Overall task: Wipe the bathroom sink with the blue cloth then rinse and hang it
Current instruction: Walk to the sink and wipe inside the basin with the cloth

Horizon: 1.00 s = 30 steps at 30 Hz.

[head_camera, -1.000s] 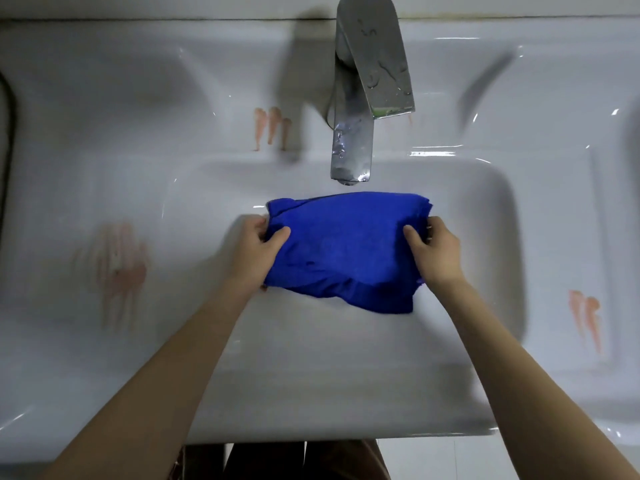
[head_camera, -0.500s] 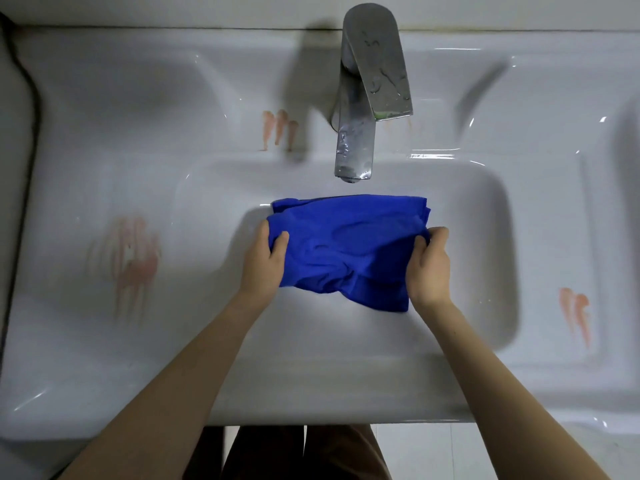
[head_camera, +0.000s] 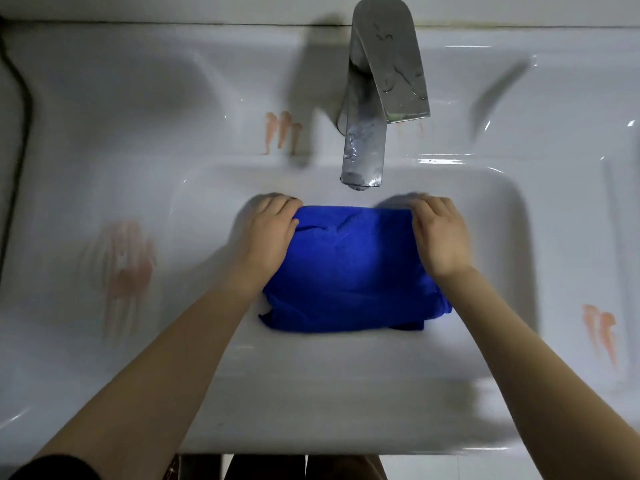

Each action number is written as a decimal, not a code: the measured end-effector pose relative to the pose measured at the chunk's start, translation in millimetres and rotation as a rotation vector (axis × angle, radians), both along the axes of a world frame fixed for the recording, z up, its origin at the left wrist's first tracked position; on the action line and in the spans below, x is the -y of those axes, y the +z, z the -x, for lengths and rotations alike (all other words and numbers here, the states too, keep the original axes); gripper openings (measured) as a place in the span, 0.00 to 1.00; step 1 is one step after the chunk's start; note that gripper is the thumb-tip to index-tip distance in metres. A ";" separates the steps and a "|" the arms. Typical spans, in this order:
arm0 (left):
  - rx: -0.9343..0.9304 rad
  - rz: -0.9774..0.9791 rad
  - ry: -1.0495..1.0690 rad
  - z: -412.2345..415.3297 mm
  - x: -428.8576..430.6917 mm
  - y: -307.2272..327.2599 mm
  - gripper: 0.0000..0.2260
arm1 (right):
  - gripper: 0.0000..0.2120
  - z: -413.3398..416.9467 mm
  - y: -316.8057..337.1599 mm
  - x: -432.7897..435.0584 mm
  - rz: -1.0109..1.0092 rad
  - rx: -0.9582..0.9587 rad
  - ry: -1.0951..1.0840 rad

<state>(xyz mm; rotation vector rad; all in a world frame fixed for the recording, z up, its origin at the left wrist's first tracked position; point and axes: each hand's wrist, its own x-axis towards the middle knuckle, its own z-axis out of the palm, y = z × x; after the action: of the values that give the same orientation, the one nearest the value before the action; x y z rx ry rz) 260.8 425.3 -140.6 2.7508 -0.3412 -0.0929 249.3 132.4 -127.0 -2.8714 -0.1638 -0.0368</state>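
Observation:
The blue cloth hangs bunched inside the white sink basin, just below the chrome tap spout. My left hand grips the cloth's upper left edge, knuckles up. My right hand grips its upper right edge. The cloth's lower part sags toward me, with a loose corner at the lower left. No water runs from the spout.
Pinkish-orange smears mark the sink rim: on the left ledge, behind the basin left of the tap, and on the right ledge. A dark cable runs along the far left edge. The tap lever juts over the basin.
Both hands have shifted from the cloth's sides up to its top edge, nearer the spout, and the cloth now hangs lower toward me.

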 end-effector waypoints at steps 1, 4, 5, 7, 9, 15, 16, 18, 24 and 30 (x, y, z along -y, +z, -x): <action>0.016 -0.070 -0.038 -5.2 2.5 -6.0 0.12 | 0.10 -8.4 -5.9 -0.6 0.042 -0.019 0.026; -0.026 -0.113 -0.030 -9.3 5.3 -19.1 0.10 | 0.10 -13.7 -21.9 -1.1 0.155 -0.146 0.018; -0.065 -0.052 -0.010 -10.5 3.9 -21.1 0.09 | 0.11 -12.1 -24.2 0.5 0.144 -0.171 0.000; -0.106 0.046 0.016 -12.2 -0.9 -20.5 0.08 | 0.10 -9.3 -24.4 5.9 0.026 -0.184 -0.020; -0.141 0.136 0.046 -10.8 -4.4 -14.2 0.06 | 0.07 -7.1 -17.5 9.0 -0.170 -0.186 -0.039; -0.424 0.643 0.265 10.9 -3.4 35.1 0.02 | 0.04 12.5 34.0 12.1 -0.679 -0.482 -0.175; -0.441 0.630 0.247 17.3 -6.1 42.6 0.03 | 0.04 22.1 41.8 14.3 -0.678 -0.498 -0.136; -0.554 0.566 0.135 33.4 -16.3 52.6 0.07 | 0.05 45.1 49.8 21.5 -0.621 -0.566 -0.017; -0.676 0.395 -0.001 63.9 -23.6 47.3 0.01 | 0.07 69.0 46.1 26.9 -0.377 -0.565 0.100; -0.474 -0.122 -0.123 44.2 -12.5 13.8 0.14 | 0.16 45.7 13.7 4.6 0.128 -0.532 0.178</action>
<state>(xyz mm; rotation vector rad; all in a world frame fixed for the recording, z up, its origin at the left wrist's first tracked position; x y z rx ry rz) 216.6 437.8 -126.7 2.7086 -0.3791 -0.8042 203.6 127.8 -113.4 -2.8574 -0.3202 0.7858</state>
